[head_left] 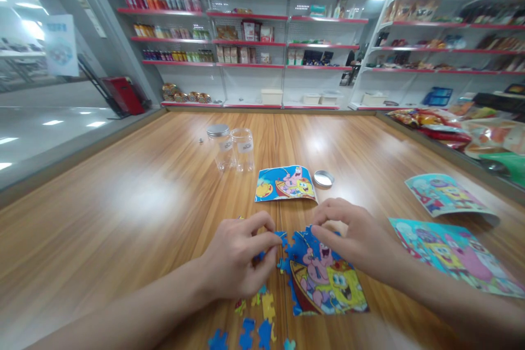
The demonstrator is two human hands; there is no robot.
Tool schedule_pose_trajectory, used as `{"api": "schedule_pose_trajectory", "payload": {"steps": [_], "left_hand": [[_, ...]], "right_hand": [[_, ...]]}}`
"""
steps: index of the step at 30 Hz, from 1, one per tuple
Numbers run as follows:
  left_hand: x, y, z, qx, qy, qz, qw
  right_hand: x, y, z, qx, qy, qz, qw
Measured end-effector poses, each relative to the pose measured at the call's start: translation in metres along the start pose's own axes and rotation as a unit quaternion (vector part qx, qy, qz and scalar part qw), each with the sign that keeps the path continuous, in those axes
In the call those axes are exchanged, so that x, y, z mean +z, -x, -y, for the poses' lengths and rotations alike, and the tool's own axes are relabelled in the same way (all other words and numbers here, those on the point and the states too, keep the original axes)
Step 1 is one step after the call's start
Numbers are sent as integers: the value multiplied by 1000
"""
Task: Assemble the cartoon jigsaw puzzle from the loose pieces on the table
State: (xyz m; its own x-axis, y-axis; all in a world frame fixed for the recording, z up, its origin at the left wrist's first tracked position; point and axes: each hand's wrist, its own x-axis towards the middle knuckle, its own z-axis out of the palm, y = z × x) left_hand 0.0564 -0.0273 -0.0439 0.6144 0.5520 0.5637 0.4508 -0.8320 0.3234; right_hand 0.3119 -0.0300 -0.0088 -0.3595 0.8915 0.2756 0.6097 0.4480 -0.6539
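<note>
A partly joined jigsaw puzzle point(324, 273) lies on the wooden table, showing yellow and pink cartoon figures on blue. My left hand point(244, 254) is just left of it, thumb and forefinger closed on a small blue puzzle piece point(281, 237). At the puzzle's upper edge, my right hand point(353, 229) is curled, its thumb and fingertips pinched at the blue border; the exact grip is partly hidden. Loose blue puzzle pieces point(247, 333) and yellow puzzle pieces point(268, 306) are scattered below my left hand, and some lie partly under it.
Beyond the puzzle lie a picture sheet point(285, 183) and a round metal lid point(324, 178). A lidded clear jar point(221, 147) stands beside an open jar point(243, 150). Two more picture sheets point(451, 194) lie at right. Stocked shelves point(246, 13) are behind the table.
</note>
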Motion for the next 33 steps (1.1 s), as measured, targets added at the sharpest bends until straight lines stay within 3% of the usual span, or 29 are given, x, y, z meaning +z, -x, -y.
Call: {"api": "schedule_pose_trajectory", "payload": {"steps": [4, 10, 24, 33], "left_hand": [[-1, 1, 3, -3, -12, 29, 1000], [-1, 6, 3, 3, -15, 62, 998], [-2, 0, 2, 3, -12, 158, 987], [-2, 1, 3, 16, -22, 164, 986]], "right_hand": [[6, -13, 8, -13, 26, -8, 1000], [29, -9, -4, -99, 80, -42, 991], [34, -9, -9, -80, 49, 0, 996], [34, -10, -9, -81, 61, 12, 995]]}}
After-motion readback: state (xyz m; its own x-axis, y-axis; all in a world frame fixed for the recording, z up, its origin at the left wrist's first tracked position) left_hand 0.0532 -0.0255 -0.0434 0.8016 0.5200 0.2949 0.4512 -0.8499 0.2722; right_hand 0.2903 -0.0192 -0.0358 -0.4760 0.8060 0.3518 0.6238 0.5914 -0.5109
